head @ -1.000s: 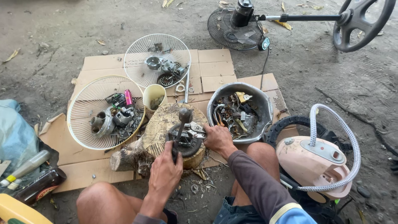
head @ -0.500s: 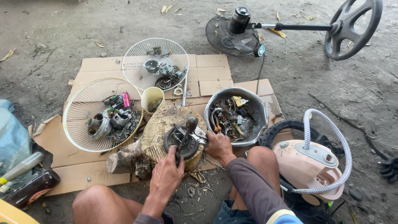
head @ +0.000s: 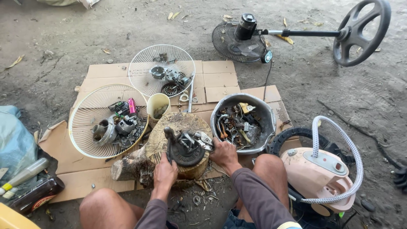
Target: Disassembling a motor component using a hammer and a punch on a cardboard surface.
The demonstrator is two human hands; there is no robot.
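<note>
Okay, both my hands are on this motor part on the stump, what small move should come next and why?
Probably steady it first: the left hand grips the dark tool handle, the right hand holds the motor part, which sits near the wood stump front edge. Slide it toward the centre before prying.

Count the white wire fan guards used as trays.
2. One fan guard lies on the cardboard left of the wood stump; the other fan guard lies behind it. None appear hidden.

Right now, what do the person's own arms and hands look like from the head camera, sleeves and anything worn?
Both hands are bare: no gloves, rings or watch visible on the left hand or the right hand. Both arms wear long, dull grey-purple sleeves reaching the wrists. The right sleeve shows a yellow and blue band near the bottom edge of the picture.
</note>
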